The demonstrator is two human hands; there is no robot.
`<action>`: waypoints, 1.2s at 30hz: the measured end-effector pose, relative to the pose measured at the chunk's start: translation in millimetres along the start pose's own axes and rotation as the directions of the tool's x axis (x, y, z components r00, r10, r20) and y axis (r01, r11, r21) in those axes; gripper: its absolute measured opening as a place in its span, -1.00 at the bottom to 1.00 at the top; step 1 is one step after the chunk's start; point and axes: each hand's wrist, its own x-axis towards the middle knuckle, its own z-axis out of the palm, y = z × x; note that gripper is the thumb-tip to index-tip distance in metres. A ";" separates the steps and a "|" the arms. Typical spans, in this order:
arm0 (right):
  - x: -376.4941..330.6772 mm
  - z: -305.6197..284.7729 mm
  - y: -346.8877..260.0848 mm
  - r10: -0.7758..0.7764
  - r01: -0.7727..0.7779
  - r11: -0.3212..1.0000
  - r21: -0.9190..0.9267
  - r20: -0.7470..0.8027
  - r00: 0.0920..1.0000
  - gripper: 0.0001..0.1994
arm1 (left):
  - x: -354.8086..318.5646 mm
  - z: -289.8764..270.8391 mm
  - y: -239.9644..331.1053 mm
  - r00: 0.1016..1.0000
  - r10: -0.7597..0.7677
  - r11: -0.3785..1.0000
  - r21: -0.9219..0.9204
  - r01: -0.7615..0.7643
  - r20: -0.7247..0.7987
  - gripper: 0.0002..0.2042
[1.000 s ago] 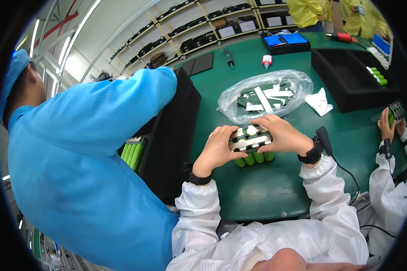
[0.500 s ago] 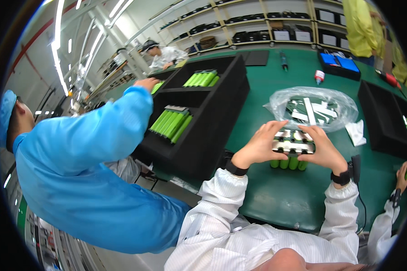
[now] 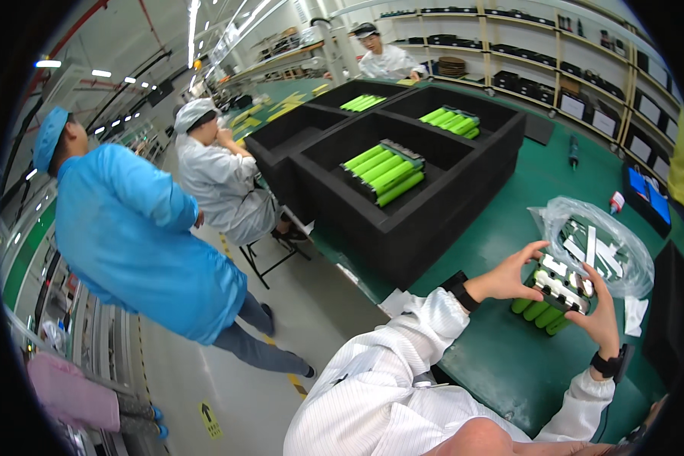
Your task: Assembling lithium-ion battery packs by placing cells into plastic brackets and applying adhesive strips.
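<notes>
Between my hands is a battery pack [image 3: 540, 313] of several green cylindrical cells, with shiny metal strips across its top end. My left hand [image 3: 507, 275] grips its left side, thumb and fingers spread around the edge. The opposite side is held by my right hand [image 3: 603, 315], with the thumb near the front edge. Just beyond the pack lies a clear plastic bag [image 3: 637, 258] with white and metal strips in it. Whether the pack touches the table cannot be made out.
A black divided foam box [image 3: 448, 242] stands to the left on the green table [image 3: 475, 348], with green battery packs [image 3: 387, 172] in its compartments. A blue-filled black tray [image 3: 647, 199], a screwdriver [image 3: 574, 152] and a small bottle [image 3: 616, 202] lie farther back. A person in blue [image 3: 133, 235] stands at left.
My view has swung left, bringing more of the foam box and a seated person in white into sight. The person in blue has withdrawn a hand from the box. My hands still hold the pack.
</notes>
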 end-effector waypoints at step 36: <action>-54.2 78.3 61.3 0.235 -0.196 0.926 0.324 -0.085 0.968 -0.19 | -24.3 26.2 -47.7 0.956 -0.262 0.965 0.039 0.259 0.132 -0.29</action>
